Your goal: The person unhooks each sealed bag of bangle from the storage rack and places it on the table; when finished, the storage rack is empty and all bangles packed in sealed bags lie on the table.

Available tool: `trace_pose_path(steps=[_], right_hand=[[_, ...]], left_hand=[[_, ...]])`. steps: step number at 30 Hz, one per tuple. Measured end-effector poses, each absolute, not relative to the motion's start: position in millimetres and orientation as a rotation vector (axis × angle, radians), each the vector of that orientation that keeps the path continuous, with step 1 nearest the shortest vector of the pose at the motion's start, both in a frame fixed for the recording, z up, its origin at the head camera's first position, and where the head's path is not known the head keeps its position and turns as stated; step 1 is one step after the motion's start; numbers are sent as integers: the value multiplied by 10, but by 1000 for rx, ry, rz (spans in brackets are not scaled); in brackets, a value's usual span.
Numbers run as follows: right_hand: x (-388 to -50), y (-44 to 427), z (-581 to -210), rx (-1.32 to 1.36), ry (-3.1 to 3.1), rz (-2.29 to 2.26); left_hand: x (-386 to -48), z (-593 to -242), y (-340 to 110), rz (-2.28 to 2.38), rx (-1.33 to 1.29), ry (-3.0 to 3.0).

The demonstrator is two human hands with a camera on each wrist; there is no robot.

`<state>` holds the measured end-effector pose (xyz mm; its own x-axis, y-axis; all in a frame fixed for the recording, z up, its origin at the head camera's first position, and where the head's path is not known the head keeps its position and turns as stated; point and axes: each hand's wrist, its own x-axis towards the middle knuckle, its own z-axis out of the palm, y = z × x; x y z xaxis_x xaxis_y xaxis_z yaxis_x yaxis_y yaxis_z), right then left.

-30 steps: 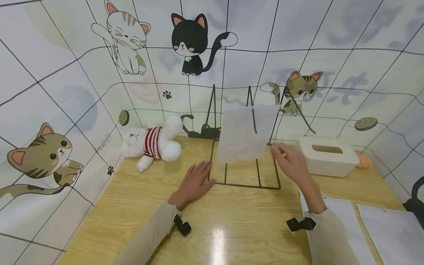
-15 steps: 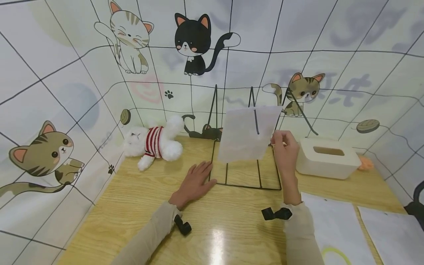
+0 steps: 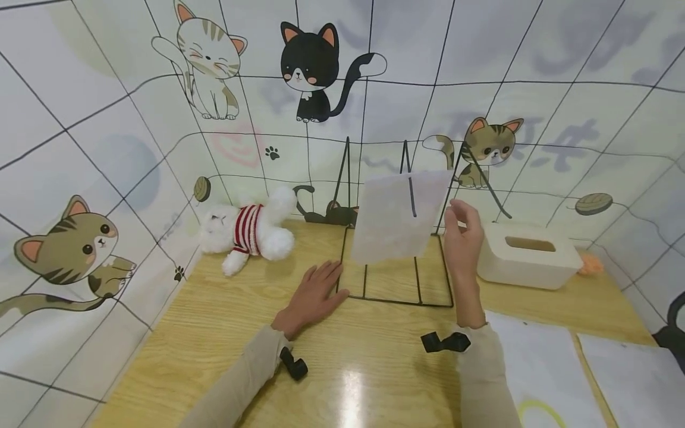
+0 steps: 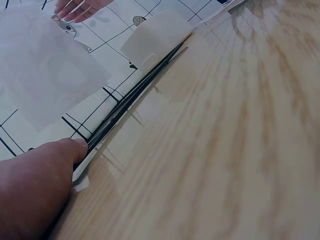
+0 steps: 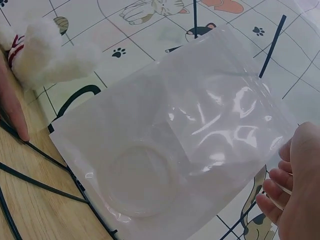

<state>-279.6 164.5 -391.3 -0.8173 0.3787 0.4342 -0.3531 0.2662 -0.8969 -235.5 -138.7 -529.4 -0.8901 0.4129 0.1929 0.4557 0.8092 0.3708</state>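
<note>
Left hand [image 3: 313, 297]: fingers were laid straight against rack [image 3: 419, 303], frame centre.
Right hand [image 3: 463, 238]: fingers were relaxed beside bag [image 3: 393, 223].
Rack: was best kept steady.

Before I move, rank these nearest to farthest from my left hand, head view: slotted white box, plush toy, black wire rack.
1. Black wire rack, immediately right of your left hand.
2. Plush toy, farther back, to the left.
3. Slotted white box, far right, beyond your right hand.
</note>
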Motion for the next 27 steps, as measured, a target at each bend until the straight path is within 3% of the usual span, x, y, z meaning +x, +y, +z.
trace_pose_path(steps=[27], right_hand=[[-2802,1640,-3889,21,-2144,1697]], left_hand=[[-2345,-5260,-1409,-654,-692,-2904]])
